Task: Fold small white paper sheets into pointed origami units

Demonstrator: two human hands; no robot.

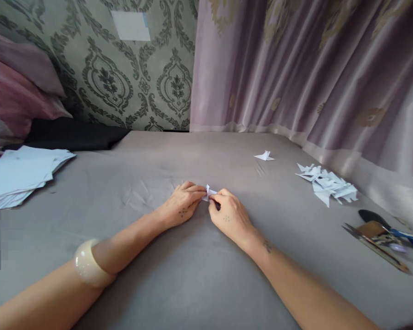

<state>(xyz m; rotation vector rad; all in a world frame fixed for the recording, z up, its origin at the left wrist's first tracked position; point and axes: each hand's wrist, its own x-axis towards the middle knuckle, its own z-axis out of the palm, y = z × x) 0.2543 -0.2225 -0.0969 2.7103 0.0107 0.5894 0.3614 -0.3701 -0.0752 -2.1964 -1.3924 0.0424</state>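
Note:
Between my two hands is a small folded white paper piece [211, 192], its pointed tip sticking up above my fingers. My left hand [185, 201] has its fingers pressed together on the paper's left side. From the right, my right hand [229, 211] pinches it between thumb and curled fingers. Much of the paper is hidden by the fingers. Farther off to the right lies a single folded paper bird [265, 156] with spread points. A heap of similar white folded papers [330, 184] sits beyond my right hand, near the curtain.
At the left is a stack of white paper sheets [24, 174], with a black cloth [75, 133] behind it. Scissors [375, 247] and a brown item with keys [375, 229] lie at the right. A grey sheet [179, 275] covers the surface; a curtain [261, 68] borders it.

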